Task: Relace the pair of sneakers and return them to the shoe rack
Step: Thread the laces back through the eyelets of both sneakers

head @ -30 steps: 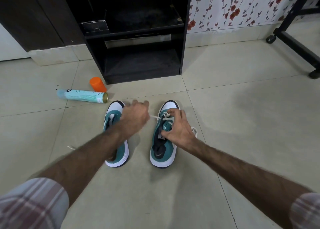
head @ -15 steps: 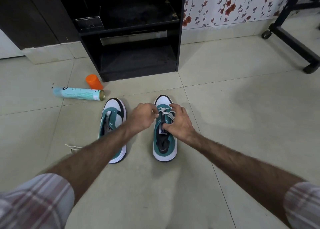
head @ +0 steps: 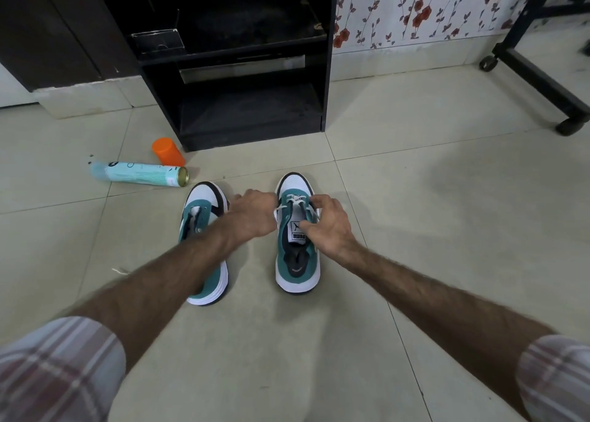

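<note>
Two teal and white sneakers stand side by side on the tiled floor, toes pointing away from me. The right sneaker (head: 297, 262) has a white lace (head: 295, 201) threaded through its front eyelets. My left hand (head: 253, 215) grips one end of that lace at the shoe's left side. My right hand (head: 329, 226) is curled over the tongue and pinches the lace on the right side. My left forearm crosses over the left sneaker (head: 204, 217), whose own lace shows loosely inside it. The black shoe rack (head: 252, 115) stands just beyond the shoes.
A teal spray can (head: 140, 174) lies on its side left of the shoes, with an orange cap (head: 167, 151) beside it. A black wheeled frame (head: 542, 80) stands at the far right. A small scrap of lace (head: 121, 271) lies on the floor at left.
My left hand moved right, from above the left sneaker to the right sneaker's left edge, closing on the lace. My right hand shifted slightly on the tongue. The view drifted closer.
</note>
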